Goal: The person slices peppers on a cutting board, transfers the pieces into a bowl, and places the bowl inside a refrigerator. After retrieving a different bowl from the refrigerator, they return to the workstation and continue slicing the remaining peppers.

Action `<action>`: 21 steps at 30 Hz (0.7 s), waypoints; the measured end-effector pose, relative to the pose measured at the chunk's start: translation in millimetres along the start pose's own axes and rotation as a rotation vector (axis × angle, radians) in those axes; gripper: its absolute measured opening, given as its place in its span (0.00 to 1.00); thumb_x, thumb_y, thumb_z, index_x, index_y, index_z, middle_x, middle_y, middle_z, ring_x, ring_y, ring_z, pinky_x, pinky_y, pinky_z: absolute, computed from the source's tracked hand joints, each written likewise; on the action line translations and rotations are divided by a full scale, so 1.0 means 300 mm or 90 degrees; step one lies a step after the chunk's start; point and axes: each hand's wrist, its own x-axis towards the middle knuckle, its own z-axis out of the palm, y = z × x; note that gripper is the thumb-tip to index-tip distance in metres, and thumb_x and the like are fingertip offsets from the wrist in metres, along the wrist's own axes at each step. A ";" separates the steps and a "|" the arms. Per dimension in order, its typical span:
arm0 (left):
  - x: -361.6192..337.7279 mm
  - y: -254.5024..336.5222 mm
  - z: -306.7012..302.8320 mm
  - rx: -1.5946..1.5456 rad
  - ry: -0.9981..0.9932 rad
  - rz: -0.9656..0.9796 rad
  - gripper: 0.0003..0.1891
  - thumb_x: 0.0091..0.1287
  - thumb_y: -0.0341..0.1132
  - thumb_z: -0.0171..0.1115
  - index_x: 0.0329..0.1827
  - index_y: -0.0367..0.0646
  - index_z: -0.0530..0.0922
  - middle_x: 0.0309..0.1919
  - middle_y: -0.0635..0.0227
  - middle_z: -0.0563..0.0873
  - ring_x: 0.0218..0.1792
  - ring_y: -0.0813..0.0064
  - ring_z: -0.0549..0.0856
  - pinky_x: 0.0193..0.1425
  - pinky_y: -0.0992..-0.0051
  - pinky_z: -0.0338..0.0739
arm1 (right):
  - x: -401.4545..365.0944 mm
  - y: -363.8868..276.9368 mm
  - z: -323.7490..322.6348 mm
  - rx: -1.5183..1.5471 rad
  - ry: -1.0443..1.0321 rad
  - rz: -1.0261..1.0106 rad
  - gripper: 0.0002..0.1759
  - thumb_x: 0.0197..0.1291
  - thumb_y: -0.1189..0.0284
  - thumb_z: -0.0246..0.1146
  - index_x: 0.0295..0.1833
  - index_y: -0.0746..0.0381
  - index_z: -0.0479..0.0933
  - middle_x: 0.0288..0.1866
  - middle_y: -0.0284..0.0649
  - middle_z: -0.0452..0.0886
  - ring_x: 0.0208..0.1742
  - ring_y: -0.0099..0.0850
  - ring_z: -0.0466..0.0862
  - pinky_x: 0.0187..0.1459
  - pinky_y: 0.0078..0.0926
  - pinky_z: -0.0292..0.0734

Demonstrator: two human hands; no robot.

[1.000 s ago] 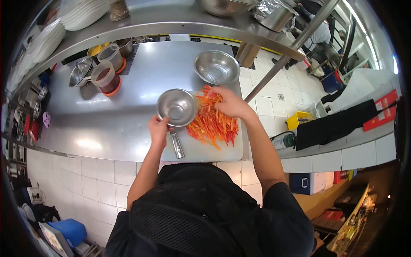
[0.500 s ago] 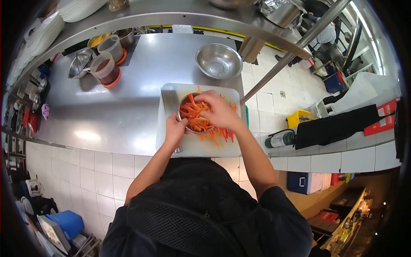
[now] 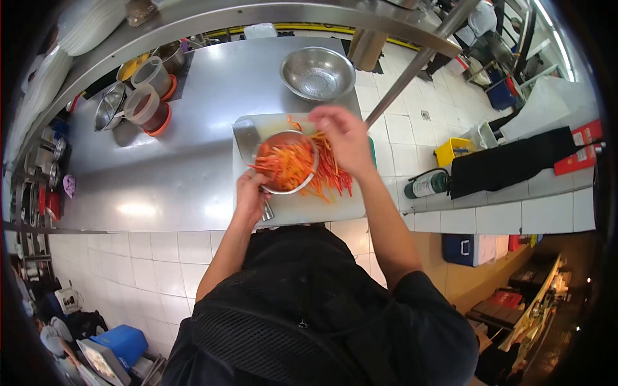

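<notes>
My left hand [image 3: 250, 196] grips the near-left rim of a small metal bowl [image 3: 314, 168] filled with red and orange vegetable strips [image 3: 286, 166], which look like bell pepper and carrot. Just right of the bowl, my right hand [image 3: 342, 136] hovers over the white cutting board [image 3: 351, 207], its fingers loosely bent and apart, with nothing visible in them. More red strips [image 3: 335, 175] lie on the board beneath and below that hand. A cleaver [image 3: 246, 137] rests along the board's left side, partly hidden by the bowl and my left hand; its handle end shows below.
A large metal bowl [image 3: 317, 74] stands beyond the board. Plastic tubs [image 3: 149, 110] and a strainer [image 3: 111, 108] sit at the counter's far left. An overhead shelf [image 3: 270, 14] and its slanting post [image 3: 412, 76] border the workspace. Another person [image 3: 479, 22] stands at the far right.
My right hand has come out of the small bowl and moved right and up. The bowl, in my left hand, has shifted slightly left and tilted toward me.
</notes>
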 end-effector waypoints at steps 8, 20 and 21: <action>-0.021 0.109 -0.077 -0.011 0.108 0.210 0.09 0.66 0.23 0.61 0.49 0.36 0.79 0.39 0.64 0.88 0.28 0.78 0.83 0.26 0.78 0.76 | -0.052 0.129 -0.242 0.249 0.198 0.190 0.08 0.75 0.77 0.61 0.55 0.67 0.81 0.42 0.39 0.85 0.41 0.28 0.85 0.45 0.27 0.83; -0.046 0.085 -0.064 0.034 0.123 0.229 0.07 0.67 0.23 0.62 0.46 0.39 0.80 0.36 0.67 0.87 0.26 0.79 0.82 0.24 0.77 0.75 | -0.113 0.529 -0.299 -0.276 0.149 0.226 0.21 0.70 0.67 0.67 0.63 0.69 0.80 0.51 0.49 0.86 0.48 0.43 0.87 0.51 0.38 0.83; -0.044 0.083 -0.069 0.033 0.134 0.231 0.07 0.66 0.23 0.62 0.45 0.39 0.80 0.35 0.67 0.87 0.25 0.80 0.81 0.24 0.78 0.74 | -0.105 0.602 -0.311 -0.466 0.106 0.173 0.26 0.70 0.64 0.67 0.67 0.70 0.79 0.58 0.57 0.84 0.54 0.51 0.87 0.58 0.46 0.83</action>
